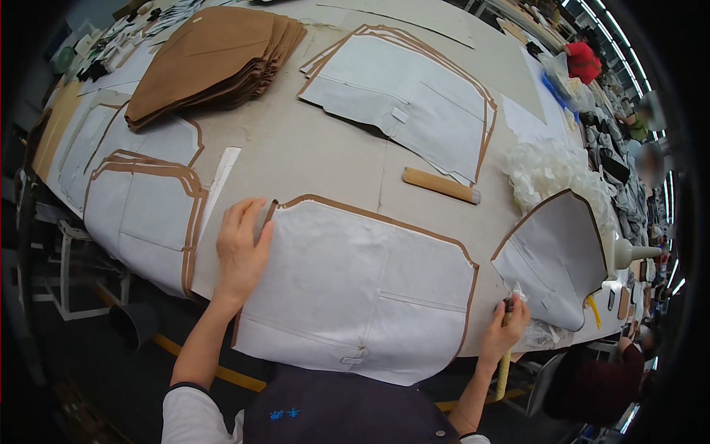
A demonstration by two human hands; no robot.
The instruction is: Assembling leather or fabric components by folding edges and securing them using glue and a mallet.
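A large light-grey panel (325,274) with brown folded edges lies flat in front of me, overhanging the near table edge. At its upper left corner, my left hand (242,248) rests with fingers stretched out and the thumb along the brown edge. My right hand (503,333) is closed on a hammer (505,370), right of the panel. The hammer's yellow-wrapped handle points down, and its dark head is partly hidden by my fingers. A white scrap (519,291) shows at my fingertips. Just beyond lies a smaller curved grey piece (558,251) with brown edging.
Brown pieces (214,55) are stacked at the far left. Edged grey panels lie in piles at left (151,207) and far middle (414,81). A tan bar (441,185) lies beyond my panel. White scraps (555,177) heap beside a white bottle (632,253). Other people sit at right.
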